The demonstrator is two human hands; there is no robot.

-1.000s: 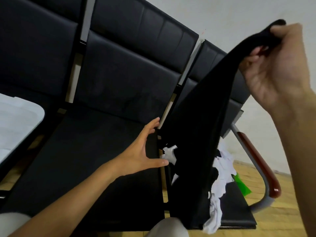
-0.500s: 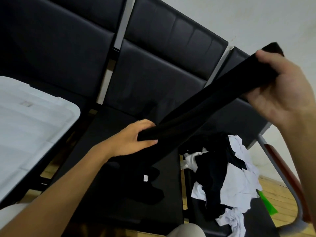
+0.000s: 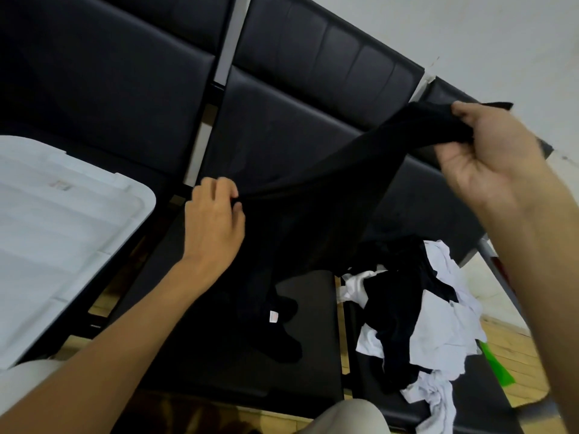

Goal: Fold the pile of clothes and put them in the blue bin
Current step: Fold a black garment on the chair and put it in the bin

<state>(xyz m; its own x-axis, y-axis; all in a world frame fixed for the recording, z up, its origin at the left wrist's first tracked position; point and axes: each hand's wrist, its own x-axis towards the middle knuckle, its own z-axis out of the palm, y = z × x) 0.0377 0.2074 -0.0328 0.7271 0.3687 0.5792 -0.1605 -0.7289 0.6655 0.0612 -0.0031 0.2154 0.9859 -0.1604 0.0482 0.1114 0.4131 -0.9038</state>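
I hold a black garment (image 3: 316,211) stretched in the air over the middle black seat (image 3: 310,333). My left hand (image 3: 213,223) pinches one edge and my right hand (image 3: 488,151) grips the other, higher up. Its tail with a white tag (image 3: 273,316) lies on the seat. The black and white clothes pile (image 3: 416,317) sits on the seat to the right; a white bin lid (image 3: 59,233) lies left.

No readable text; small white tag (image 3: 273,317) on black garment (image 3: 313,220) illegible.
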